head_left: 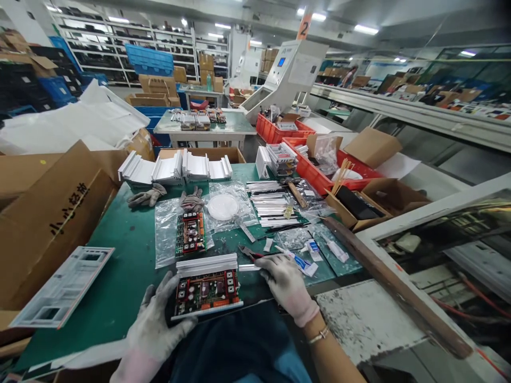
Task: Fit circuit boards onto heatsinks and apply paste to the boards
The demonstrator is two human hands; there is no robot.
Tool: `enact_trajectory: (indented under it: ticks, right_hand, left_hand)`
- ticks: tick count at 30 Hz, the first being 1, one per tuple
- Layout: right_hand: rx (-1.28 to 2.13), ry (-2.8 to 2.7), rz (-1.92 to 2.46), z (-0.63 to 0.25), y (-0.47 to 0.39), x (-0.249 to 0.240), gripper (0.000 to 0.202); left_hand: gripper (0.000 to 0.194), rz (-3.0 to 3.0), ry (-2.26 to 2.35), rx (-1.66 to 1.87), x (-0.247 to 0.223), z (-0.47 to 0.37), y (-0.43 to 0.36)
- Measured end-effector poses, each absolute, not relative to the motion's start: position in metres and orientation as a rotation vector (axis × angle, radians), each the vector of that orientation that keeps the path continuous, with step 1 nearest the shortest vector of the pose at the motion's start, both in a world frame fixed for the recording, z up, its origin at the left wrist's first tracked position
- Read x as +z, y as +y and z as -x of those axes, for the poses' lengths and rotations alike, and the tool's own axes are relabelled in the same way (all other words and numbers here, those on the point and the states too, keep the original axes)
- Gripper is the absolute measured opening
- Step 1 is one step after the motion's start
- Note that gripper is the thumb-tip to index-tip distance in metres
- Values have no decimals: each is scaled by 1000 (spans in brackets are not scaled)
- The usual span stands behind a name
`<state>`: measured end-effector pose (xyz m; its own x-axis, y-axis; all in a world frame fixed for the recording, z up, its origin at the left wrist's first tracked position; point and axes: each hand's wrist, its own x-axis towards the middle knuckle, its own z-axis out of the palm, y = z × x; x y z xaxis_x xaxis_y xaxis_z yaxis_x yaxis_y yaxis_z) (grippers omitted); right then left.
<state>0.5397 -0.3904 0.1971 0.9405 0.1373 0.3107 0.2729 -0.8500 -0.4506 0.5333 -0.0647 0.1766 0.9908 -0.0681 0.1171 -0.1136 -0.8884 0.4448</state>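
A circuit board point(208, 290) sits in a white metal housing point(207, 264) at the table's front edge. My left hand point(157, 314), in a pale glove, is spread beside the housing's left end, thumb along its lower edge and fingers apart. To the right, my gloved right hand point(281, 276) has its fingers bent near a pair of pliers point(250, 254) with red handles; what it holds, if anything, is hidden. A thin white strip point(249, 268) lies between the housing and that hand. Behind, a second circuit board point(190, 233) rests on clear plastic.
White housings point(175, 167) line the table's back edge. Metal strips point(273, 205), a hammer point(297, 192) and glue tubes point(304, 263) lie at the right. A white panel point(64, 287) is at the left, near a cardboard box point(59, 223). Red crates point(319, 173) stand behind.
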Motion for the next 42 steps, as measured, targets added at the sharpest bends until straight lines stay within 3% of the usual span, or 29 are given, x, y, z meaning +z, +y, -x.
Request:
enact_trajectory:
  ticks: [5, 17, 23, 28, 30, 32, 42]
  right_hand:
    - [-377, -305, 2530, -546, -389, 195, 29]
    - [-755, -1, 2341, -516, -385, 223, 16]
    - [-443, 102, 1888, -505, -387, 235, 42]
    - [-274, 354, 1935, -512, -381, 227, 29]
    - [-96, 257, 1880, -516, -378, 219, 44]
    - [86, 127, 1811, -519, -377, 211, 47]
    - [-316, -108, 2594, -526, -385, 200, 30]
  left_hand:
    - [55, -2682, -275, 139, 176, -544, -61]
    - [56, -2653, -268, 243, 154, -541, -55]
    - [56, -2659, -287, 246, 153, -541, -54]
    - [56, -2644, -287, 251, 154, -541, -55]
    - [57, -2644, -269, 255, 153, -541, -55]
    - [57, -2643, -258, 260, 154, -541, -56]
    - [54, -2589, -353, 260, 162, -544, -59]
